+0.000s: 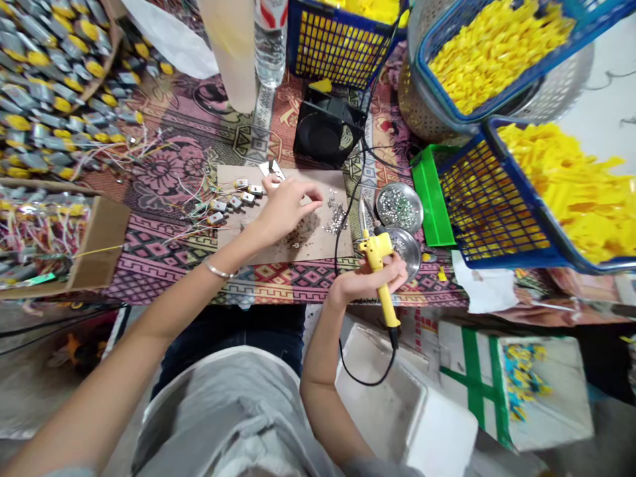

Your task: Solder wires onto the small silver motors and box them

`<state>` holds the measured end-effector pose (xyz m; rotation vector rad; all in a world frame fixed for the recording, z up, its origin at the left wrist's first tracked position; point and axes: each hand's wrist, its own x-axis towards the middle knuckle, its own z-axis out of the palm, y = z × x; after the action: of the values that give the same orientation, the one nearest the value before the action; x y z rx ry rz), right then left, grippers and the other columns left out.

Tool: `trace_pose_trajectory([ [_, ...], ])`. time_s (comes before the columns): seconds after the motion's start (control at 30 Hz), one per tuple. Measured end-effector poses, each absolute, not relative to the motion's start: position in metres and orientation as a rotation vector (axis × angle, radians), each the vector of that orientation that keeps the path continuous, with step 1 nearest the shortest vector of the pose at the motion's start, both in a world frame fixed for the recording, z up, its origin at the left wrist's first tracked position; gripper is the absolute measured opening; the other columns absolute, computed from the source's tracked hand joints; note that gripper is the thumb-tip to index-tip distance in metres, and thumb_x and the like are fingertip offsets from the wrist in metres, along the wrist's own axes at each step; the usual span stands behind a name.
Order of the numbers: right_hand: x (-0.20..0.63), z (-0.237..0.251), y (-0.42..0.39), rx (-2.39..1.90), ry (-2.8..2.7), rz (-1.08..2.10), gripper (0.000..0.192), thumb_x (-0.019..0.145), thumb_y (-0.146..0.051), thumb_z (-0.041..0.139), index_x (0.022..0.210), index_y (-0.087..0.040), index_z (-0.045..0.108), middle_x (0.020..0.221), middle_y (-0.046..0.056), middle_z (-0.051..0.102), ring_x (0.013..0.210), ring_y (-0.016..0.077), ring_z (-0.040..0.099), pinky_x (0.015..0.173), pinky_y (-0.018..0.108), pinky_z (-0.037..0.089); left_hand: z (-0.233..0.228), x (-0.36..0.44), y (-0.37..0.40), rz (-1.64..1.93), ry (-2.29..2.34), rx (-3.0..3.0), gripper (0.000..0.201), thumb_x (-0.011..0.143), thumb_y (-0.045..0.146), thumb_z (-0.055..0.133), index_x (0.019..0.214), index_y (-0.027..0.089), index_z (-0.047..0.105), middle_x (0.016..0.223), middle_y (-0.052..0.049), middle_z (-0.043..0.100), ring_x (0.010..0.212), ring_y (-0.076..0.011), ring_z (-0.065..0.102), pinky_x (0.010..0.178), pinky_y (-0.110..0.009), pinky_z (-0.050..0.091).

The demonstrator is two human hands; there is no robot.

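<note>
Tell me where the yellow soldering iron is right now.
In the head view, the yellow soldering iron is in the right hand, at the near edge of the patterned table, beside two round metal dishes and right of the brown cardboard work mat.

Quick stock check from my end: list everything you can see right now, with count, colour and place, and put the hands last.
soldering iron: one, yellow, black cord, in the right hand
small motors: about six, grey, wired, in a row on the board
board: one, brown, centre of the patterned cloth
metal dishes: two, silver, right of the board
fan: one, black, behind the board
baskets: three, blue, holding yellow parts, right and top
green tray: one, beside the near basket
motor heap: many, grey and yellow, upper left
bottle: one, clear, top centre
left hand: on the board by the motors
right hand: gripping the iron
</note>
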<state>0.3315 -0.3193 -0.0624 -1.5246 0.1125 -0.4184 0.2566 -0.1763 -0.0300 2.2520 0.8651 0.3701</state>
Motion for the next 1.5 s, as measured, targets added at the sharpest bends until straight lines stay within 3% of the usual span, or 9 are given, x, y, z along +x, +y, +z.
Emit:
trace_pose_trajectory([
  [0.1, 0.331, -0.061, -0.318, -1.479, 0.127, -0.411, 0.03, 0.097, -0.057, 0.045, 0.094, -0.028, 0.047, 0.082, -0.002, 0.041, 0.059, 0.0116, 0.043, 0.046, 0.027, 0.037, -0.025, 0.227, -0.196, 0.262, 0.826, 2.21, 0.009, 0.101, 0.028, 0.077, 0.095, 0.026, 0.083, 0.109, -0.005, 0.082, 0.117, -0.0311, 0.065, 0.113, -0.059, 0.029],
  [0.27, 0.33, -0.06, -0.318, -1.423, 0.084, -0.408, 0.026, 0.097, -0.052, 0.048, 0.09, -0.027, 0.047, 0.081, -0.002, 0.04, 0.059, 0.0105, 0.044, 0.045, 0.026, 0.038, -0.056, 0.202, -0.217, 0.347, 0.891, 2.388, 0.009, 0.102, 0.027, 0.075, 0.096, 0.025, 0.082, 0.149, -0.006, 0.067, 0.148, -0.0392, 0.043, 0.118, -0.067, 0.024],
  [0.43, 0.33, -0.062, -0.318, -1.47, 0.085, -0.392, 0.025, 0.098, -0.052, 0.046, 0.092, -0.027, 0.047, 0.082, -0.002, 0.041, 0.059, 0.0104, 0.045, 0.045, 0.025, 0.038, -0.069, 0.196, -0.217, 0.49, 0.891, 2.544, 0.014, 0.104, 0.025, 0.069, 0.095, 0.023, 0.08, 0.154, -0.009, 0.063, 0.153, -0.042, 0.039, 0.117, -0.069, 0.028],
  [0.7, 0.329, -0.06, -0.317, -1.493, 0.107, -0.384, 0.026, 0.098, -0.053, 0.046, 0.091, -0.028, 0.047, 0.084, 0.0, 0.046, 0.061, 0.0113, 0.048, 0.045, 0.027, 0.04, -0.061, 0.19, -0.215, 0.488, 0.787, 2.619, 0.015, 0.104, 0.021, 0.069, 0.106, 0.028, 0.082, 0.155, -0.008, 0.062, 0.153, -0.043, 0.041, 0.116, -0.072, 0.029],
  [0.93, 0.329, -0.06, -0.317, -1.453, 0.081, -0.38, 0.026, 0.098, -0.051, 0.049, 0.089, -0.027, 0.049, 0.083, -0.001, 0.046, 0.063, 0.0112, 0.048, 0.047, 0.027, 0.041, -0.065, 0.196, -0.222, 0.424, 0.783, 2.593, 0.011, 0.104, 0.021, 0.07, 0.106, 0.024, 0.08, 0.155, -0.01, 0.063, 0.153, -0.0419, 0.043, 0.116, -0.069, 0.028],
  [1.1, 0.329, -0.062, -0.318, -1.503, 0.066, -0.368, 0.029, 0.098, -0.054, 0.046, 0.087, -0.027, 0.047, 0.085, 0.0, 0.046, 0.062, 0.0109, 0.047, 0.044, 0.026, 0.038, -0.035, 0.158, -0.22, 0.609, 0.891, 2.449, 0.023, 0.11, 0.028, 0.06, 0.132, 0.026, 0.07, 0.143, -0.009, 0.071, 0.137, -0.0306, 0.06, 0.115, -0.053, 0.037],
  [1.2, 0.329, -0.063, -0.318, -1.555, 0.038, -0.386, 0.031, 0.1, -0.056, 0.042, 0.087, -0.028, 0.045, 0.084, 0.0, 0.044, 0.065, 0.0124, 0.049, 0.049, 0.029, 0.046, -0.015, 0.115, -0.208, 0.674, 1.011, 2.395, 0.025, 0.113, 0.022, 0.049, 0.13, 0.021, 0.068, 0.129, -0.009, 0.074, 0.12, -0.0251, 0.069, 0.102, -0.04, 0.048],
  [1.37, 0.329, -0.064, -0.315, -1.52, -0.014, -0.402, 0.032, 0.099, -0.055, 0.042, 0.083, -0.028, 0.041, 0.083, 0.0, 0.041, 0.07, 0.0142, 0.052, 0.054, 0.03, 0.05, -0.026, 0.076, -0.193, 0.342, 1.115, 2.65, 0.026, 0.11, 0.022, 0.053, 0.128, 0.019, 0.071, 0.123, -0.012, 0.076, 0.114, -0.0317, 0.066, 0.097, -0.044, 0.047],
  [1.5, 0.327, -0.064, -0.315, -1.475, -0.05, -0.385, 0.034, 0.098, -0.056, 0.046, 0.082, -0.027, 0.039, 0.084, 0.0, 0.041, 0.069, 0.0132, 0.05, 0.051, 0.028, 0.047, -0.051, 0.09, -0.192, 0.24, 1.197, 2.733, 0.031, 0.106, 0.031, 0.066, 0.136, 0.027, 0.072, 0.123, -0.015, 0.071, 0.115, -0.0359, 0.061, 0.098, -0.05, 0.042],
])
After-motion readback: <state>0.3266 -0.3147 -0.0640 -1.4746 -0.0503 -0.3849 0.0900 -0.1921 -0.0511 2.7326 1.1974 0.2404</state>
